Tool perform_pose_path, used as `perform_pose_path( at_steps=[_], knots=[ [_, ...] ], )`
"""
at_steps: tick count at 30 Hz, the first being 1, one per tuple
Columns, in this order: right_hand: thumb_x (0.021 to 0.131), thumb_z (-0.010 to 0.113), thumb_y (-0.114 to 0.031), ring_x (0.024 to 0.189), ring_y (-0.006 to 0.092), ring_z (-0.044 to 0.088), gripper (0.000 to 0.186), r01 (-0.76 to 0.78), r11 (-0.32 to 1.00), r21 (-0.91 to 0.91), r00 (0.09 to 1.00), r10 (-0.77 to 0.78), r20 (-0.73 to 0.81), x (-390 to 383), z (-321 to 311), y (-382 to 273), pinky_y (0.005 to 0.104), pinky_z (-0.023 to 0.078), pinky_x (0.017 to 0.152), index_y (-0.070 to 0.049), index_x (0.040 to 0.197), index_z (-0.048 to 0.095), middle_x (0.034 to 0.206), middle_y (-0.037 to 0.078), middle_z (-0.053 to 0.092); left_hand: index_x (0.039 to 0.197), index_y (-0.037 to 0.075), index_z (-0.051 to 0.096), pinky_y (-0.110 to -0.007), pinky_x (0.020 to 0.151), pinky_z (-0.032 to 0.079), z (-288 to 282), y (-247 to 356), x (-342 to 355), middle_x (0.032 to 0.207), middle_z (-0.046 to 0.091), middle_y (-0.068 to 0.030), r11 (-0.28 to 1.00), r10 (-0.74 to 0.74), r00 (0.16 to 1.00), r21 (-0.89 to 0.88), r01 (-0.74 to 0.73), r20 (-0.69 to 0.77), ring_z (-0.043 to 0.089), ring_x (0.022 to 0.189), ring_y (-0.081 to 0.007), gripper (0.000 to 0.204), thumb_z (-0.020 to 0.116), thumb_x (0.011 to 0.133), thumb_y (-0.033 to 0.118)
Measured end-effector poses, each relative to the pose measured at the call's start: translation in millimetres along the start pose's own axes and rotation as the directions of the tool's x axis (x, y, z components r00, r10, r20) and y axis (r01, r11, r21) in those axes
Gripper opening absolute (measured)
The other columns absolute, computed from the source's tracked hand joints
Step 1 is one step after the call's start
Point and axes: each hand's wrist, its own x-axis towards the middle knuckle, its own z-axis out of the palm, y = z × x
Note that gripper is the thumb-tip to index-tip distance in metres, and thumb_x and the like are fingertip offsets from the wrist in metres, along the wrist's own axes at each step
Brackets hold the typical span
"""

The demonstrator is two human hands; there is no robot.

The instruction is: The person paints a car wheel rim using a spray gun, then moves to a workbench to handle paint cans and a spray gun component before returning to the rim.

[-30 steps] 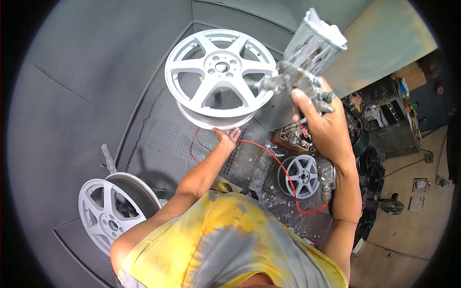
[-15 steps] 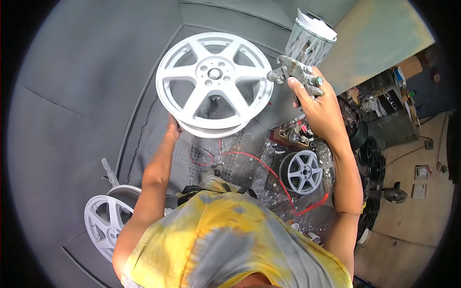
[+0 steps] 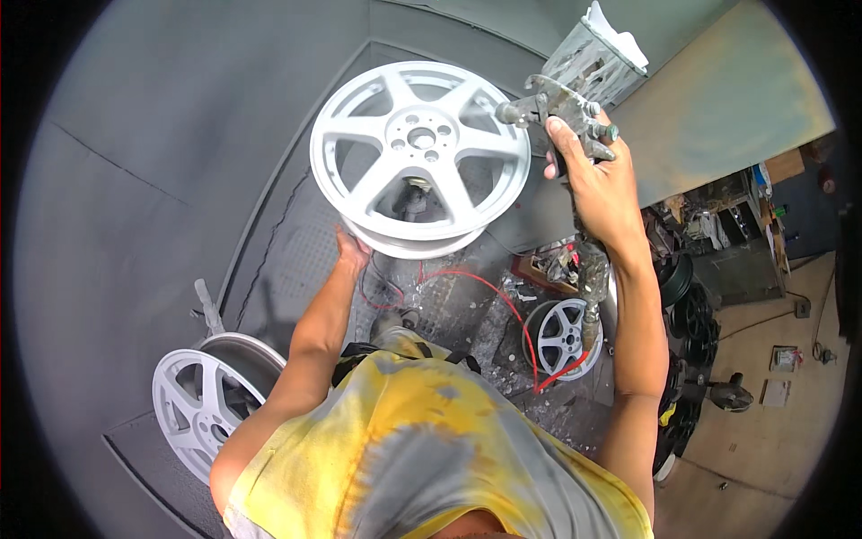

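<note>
A white multi-spoke car wheel [image 3: 420,154] sits face-up on a stand in front of me. My left hand [image 3: 352,251] presses against its lower left rim from beneath. My right hand [image 3: 594,180] is raised to the wheel's right and grips a metal spray gun [image 3: 557,106] with a paint-spattered translucent cup [image 3: 594,56] on top. The gun's nozzle points left at the wheel's right edge. A red hose [image 3: 503,305] runs below toward the floor.
Another white wheel [image 3: 193,409] leans at lower left beside a stand. A smaller grey wheel [image 3: 561,337] lies on the floor at centre right. Dark tyres and cluttered shelves [image 3: 709,234] fill the right side. Grey booth walls curve around the left and back.
My left hand slid from the wheel's lower middle to its lower left rim, and the wheel has turned. The spray gun stayed raised at the wheel's right.
</note>
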Motion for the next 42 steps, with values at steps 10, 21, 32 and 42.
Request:
perform_pose_path(
  at_steps=[10,21,32,42],
  knots=[
    [0.103,0.068,-0.026,0.066,0.0067,0.055,0.024,-0.135,0.976,-0.168,0.991,0.134,-0.022,-22.0,-30.9,1.5,0.0257,0.047,0.062,-0.004,0.114,0.066,0.076,-0.003,0.06,0.158,0.006,0.038,-0.045,0.12,0.04,13.9,-25.6,-3.5,0.161,0.045,-0.0141,0.952,0.221,0.975,0.216,-0.216,0.005,0.047,0.145,-0.0314,0.08,0.02,0.108,0.065],
    [0.104,0.064,-0.015,0.075,0.0063,0.059,0.023,-0.12,0.99,0.073,0.99,0.124,-0.06,-45.5,-17.4,-7.0,0.0234,0.048,0.069,-0.001,0.122,0.065,0.089,-0.002,0.064,0.15,-0.007,0.044,-0.045,0.113,0.048,5.1,35.4,85.8,0.147,0.057,-0.0218,0.912,0.212,0.977,0.358,-0.202,0.01,0.059,0.133,-0.0348,0.087,0.035,0.106,0.067],
    [0.103,0.066,-0.017,0.072,0.0065,0.054,0.019,-0.196,0.98,0.044,0.968,0.186,0.171,-57.6,39.9,9.2,0.0269,0.046,0.066,-0.002,0.113,0.061,0.077,-0.001,0.059,0.158,0.001,0.036,-0.049,0.119,0.041,8.3,-60.5,-11.4,0.16,0.046,-0.0154,0.888,0.159,0.987,0.44,-0.132,-0.027,0.049,0.143,-0.0338,0.089,0.02,0.106,0.071],
    [0.103,0.067,-0.017,0.067,0.0063,0.053,0.021,-0.178,0.971,-0.161,0.972,0.199,0.128,-60.7,23.1,-3.4,0.0268,0.046,0.061,-0.002,0.116,0.061,0.075,0.0,0.059,0.152,-0.006,0.035,-0.051,0.114,0.046,38.8,-151.5,-85.0,0.144,0.056,-0.0291,0.952,-0.216,0.975,0.231,0.201,0.044,0.057,0.134,-0.0404,0.084,0.015,0.108,0.064]
  ],
)
